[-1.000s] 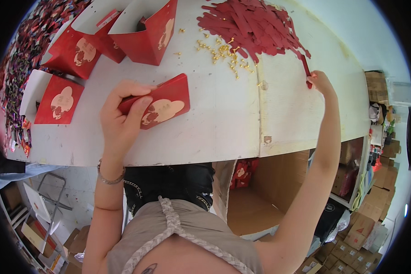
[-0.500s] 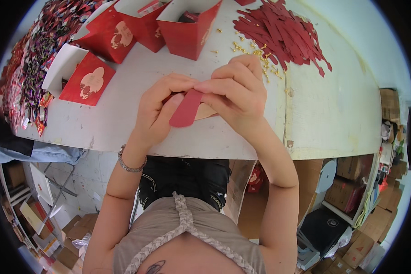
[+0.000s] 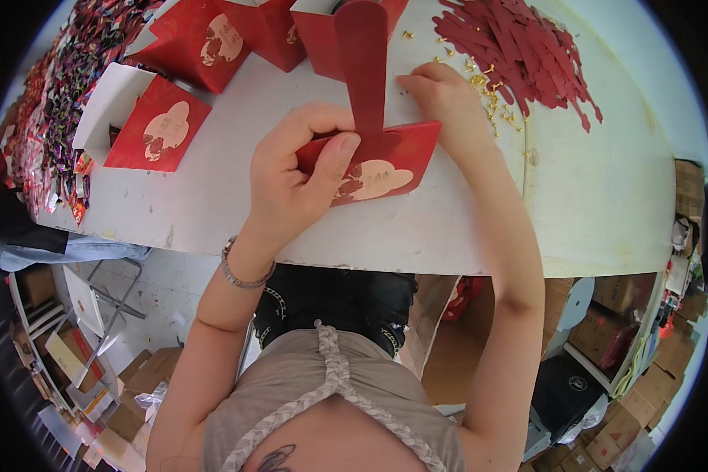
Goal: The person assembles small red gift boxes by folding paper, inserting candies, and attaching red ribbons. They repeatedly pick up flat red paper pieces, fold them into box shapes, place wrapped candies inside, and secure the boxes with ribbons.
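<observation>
My left hand point(image 3: 299, 169) is closed round a red paper gift box point(image 3: 417, 161) with a pale cloud-shaped print, tilted above the table's near half. Its thumb presses at the foot of a dark red strip point(image 3: 366, 71), which stands up from the box and ends in a rounded tip. Beyond the box, my right hand point(image 3: 442, 93) is low over the table, beside scattered small gold fasteners point(image 3: 488, 90). Its fingers are curled and bunched, pointing left; whatever is between them does not show.
Several red boxes point(image 3: 161, 130) with white insides stand at the far left and middle. A heap of small wrapped packets point(image 3: 63, 118) covers the left end. Dark red strips point(image 3: 519, 51) lie piled at the far right. The table's near edge point(image 3: 346, 271) runs before me.
My right hand has left the strip and moved right and away, behind the box. My left hand still holds the box, now turned with its printed face showing and the strip pointing up.
</observation>
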The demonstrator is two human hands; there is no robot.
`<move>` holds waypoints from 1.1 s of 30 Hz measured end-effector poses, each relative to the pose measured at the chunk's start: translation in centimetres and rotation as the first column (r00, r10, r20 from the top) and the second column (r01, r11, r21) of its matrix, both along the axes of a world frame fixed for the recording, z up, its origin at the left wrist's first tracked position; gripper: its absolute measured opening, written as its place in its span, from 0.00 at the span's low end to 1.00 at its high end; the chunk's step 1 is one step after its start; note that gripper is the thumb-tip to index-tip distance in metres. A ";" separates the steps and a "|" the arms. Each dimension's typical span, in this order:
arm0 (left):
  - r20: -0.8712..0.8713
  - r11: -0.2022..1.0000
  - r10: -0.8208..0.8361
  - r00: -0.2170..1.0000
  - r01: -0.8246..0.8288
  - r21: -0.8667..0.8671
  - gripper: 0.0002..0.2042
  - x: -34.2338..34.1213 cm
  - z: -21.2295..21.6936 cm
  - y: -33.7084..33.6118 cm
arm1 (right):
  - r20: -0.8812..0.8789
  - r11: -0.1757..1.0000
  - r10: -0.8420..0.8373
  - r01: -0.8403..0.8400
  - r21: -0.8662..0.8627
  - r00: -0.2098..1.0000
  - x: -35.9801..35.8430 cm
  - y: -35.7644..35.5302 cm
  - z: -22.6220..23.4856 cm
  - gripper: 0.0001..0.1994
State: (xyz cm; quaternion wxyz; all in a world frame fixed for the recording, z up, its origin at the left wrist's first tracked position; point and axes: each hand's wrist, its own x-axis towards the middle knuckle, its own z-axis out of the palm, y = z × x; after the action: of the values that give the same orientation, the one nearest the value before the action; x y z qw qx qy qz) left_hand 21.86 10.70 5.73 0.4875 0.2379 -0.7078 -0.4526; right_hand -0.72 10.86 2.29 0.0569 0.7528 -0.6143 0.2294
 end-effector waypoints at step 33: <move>0.134 0.947 0.009 0.991 0.035 -0.319 0.09 0.9 1.2 -0.2 | 0.565 0.968 0.029 0.117 -0.221 0.825 7.9 7.1 6.6 0.15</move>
State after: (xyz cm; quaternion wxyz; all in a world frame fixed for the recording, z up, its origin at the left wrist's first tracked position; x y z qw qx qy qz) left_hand 22.71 10.46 6.97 0.4681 0.1806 -0.8046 -0.3177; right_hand 7.14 17.99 8.93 -0.0290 0.6242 -0.5877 0.5140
